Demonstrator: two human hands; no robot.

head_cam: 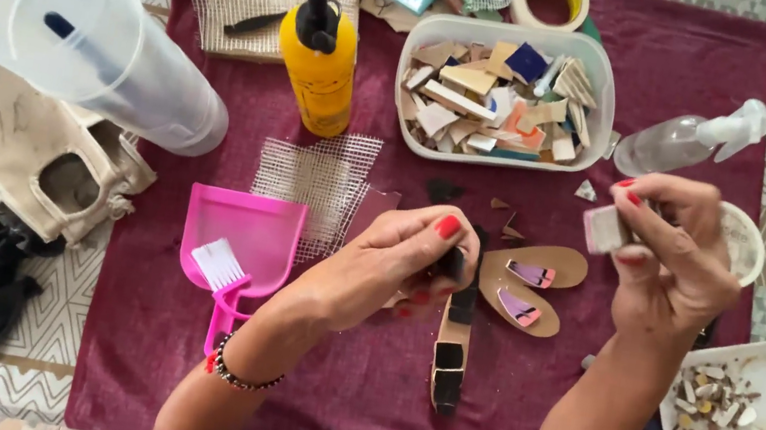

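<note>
1. My left hand (402, 258) pinches a dark tile onto the narrow wooden strip (452, 342) on the maroon cloth (358, 383).
2. My right hand (671, 253) grips a pale tile piece (606, 228), raised.
3. Strip partly tiled; both wooden petals (535, 278) mostly bare.

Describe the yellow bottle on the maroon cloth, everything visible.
The yellow bottle stands upright on the maroon cloth, left of the clear tub of tile pieces. It looks like glossy plastic, with a rounded body and a black pointed nozzle cap. A faint label shows. Neither hand touches it; mesh lies just below.
</note>
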